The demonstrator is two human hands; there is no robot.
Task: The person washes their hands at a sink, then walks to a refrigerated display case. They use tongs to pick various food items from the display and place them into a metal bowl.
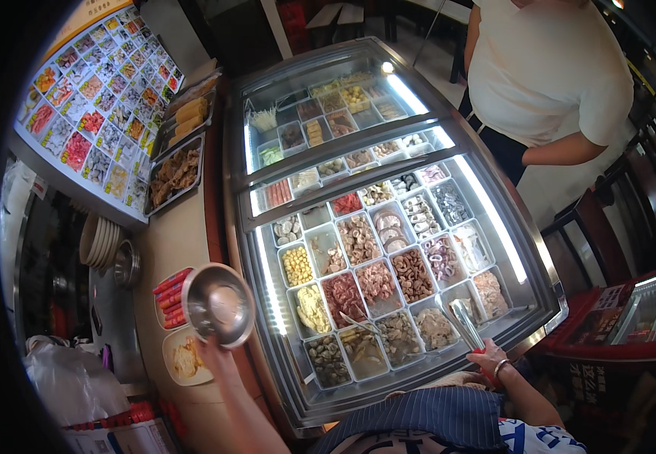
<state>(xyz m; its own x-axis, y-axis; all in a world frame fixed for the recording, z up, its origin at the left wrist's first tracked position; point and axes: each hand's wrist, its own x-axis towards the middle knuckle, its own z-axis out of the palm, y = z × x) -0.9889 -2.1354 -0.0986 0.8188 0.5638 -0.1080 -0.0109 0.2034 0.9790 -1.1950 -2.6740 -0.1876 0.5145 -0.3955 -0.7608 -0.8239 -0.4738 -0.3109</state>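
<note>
My left hand (pixel 214 353) grips the rim of a stainless steel bowl (pixel 206 301), tilted over the counter's edge left of the display case. Whether the pale patch inside it is food or reflection, I cannot tell. My right hand (pixel 488 358) holds metal tongs (pixel 465 324) by their red handle. Their tips reach into a clear bin of whitish food (pixel 457 298) at the case's near right. Around them lie bins of pale sliced meat (pixel 434 329) and pinkish food (pixel 490 294). Another pair of tongs (pixel 360 322) rests across the bins further left.
The lit glass display case (pixel 532 249) has raised metal edges and crossbars. On the counter (pixel 183 244) are red-wrapped packets (pixel 172 299), a plate of fried food (pixel 183 360) and a tray of brown food (pixel 176 176). Stacked bowls (pixel 101 241) stand left. A person (pixel 549 74) stands beyond the case.
</note>
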